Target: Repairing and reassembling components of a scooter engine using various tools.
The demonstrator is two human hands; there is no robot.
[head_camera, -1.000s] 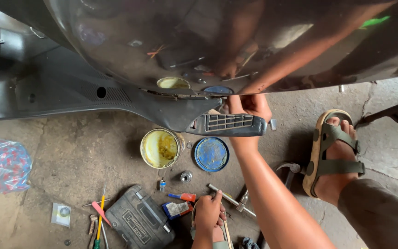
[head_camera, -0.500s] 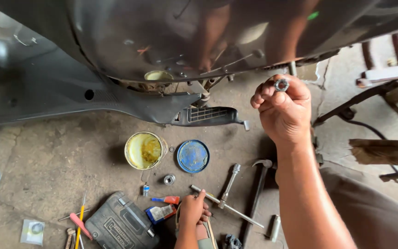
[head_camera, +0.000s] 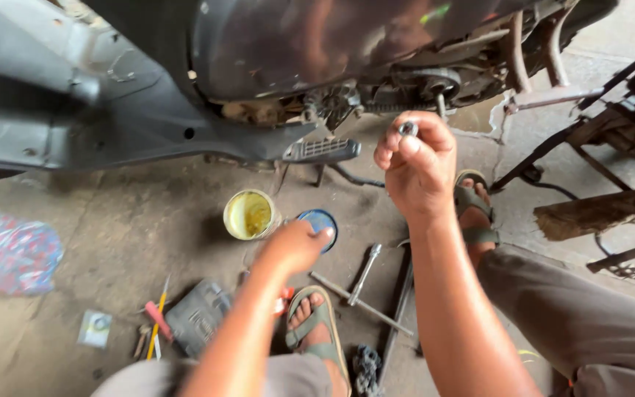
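Right hand [head_camera: 417, 165] pinching small round metal nut [head_camera: 408, 129] aloft for inspection; left hand [head_camera: 295, 246], grip indiscernible, reaching towards round blue lid [head_camera: 323, 218].

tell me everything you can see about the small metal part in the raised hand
The small metal part looks like a short silvery socket or nut, round, with a dark hollow centre facing the camera. It seems to be steel, slightly dull, and whether it is threaded is too small to tell. It is pinched at the fingertips of the right hand, held up in the air below the underside of the scooter and clear of the floor. Only those fingers touch it; the rest of its body is hidden behind them.
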